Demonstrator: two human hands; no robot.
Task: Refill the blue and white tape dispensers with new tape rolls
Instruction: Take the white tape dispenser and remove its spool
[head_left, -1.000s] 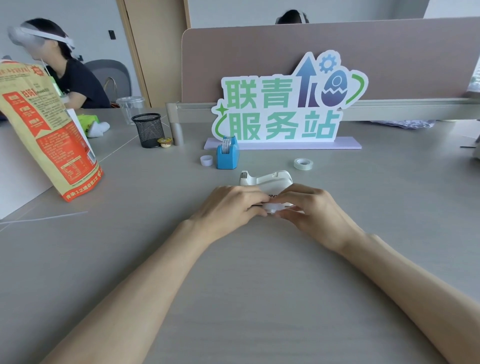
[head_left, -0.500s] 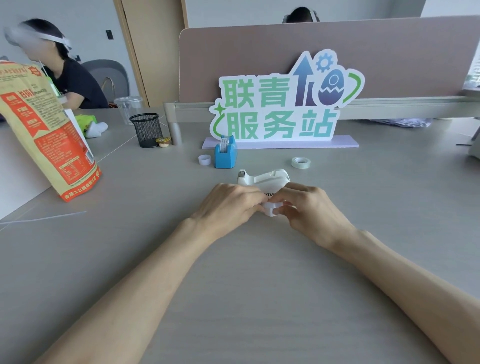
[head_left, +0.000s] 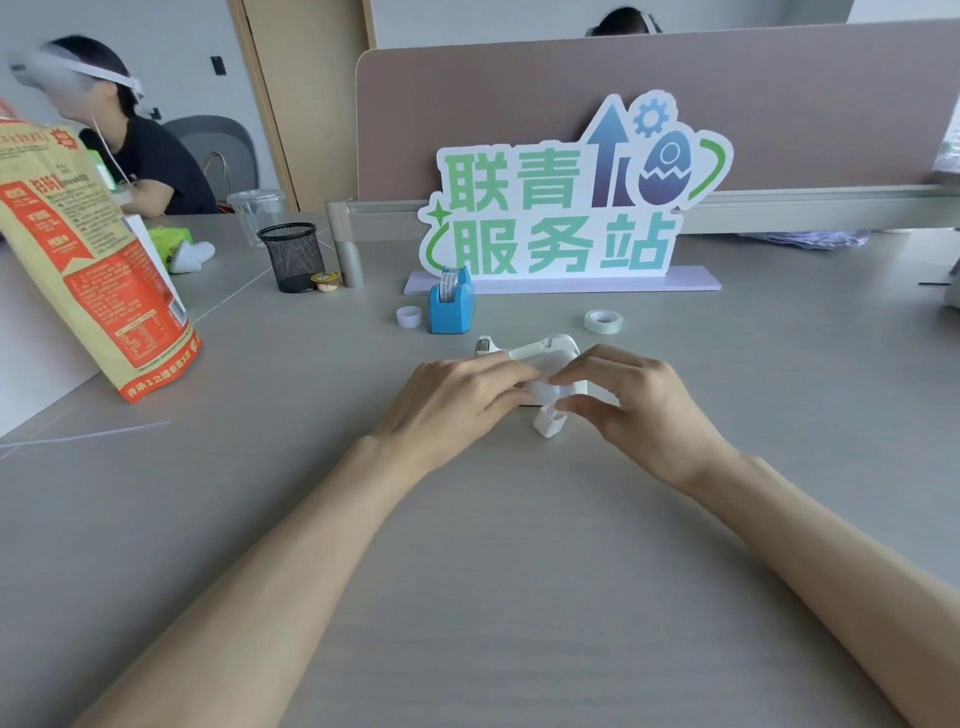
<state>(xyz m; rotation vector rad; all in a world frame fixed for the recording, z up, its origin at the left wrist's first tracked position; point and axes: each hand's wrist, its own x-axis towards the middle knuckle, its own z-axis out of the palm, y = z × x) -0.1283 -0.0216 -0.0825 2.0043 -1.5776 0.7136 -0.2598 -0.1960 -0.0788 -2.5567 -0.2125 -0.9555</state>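
We saw a pale grey table (head_left: 467, 597) filling the frame, a desk divider (head_left: 519, 104) behind it. At the left edge stood an orange bag (head_left: 88, 260), then a mesh pen cup (head_left: 292, 255). The blue dispenser (head_left: 451, 304) sat left of centre before the sign (head_left: 566, 208). At centre, the left hand (head_left: 457, 400) and right hand (head_left: 639, 405) pinched a small white piece (head_left: 549, 422) together, just before the white dispenser (head_left: 540, 351). A tape roll (head_left: 603, 321) lay right of centre. The lower frame was bare tabletop.
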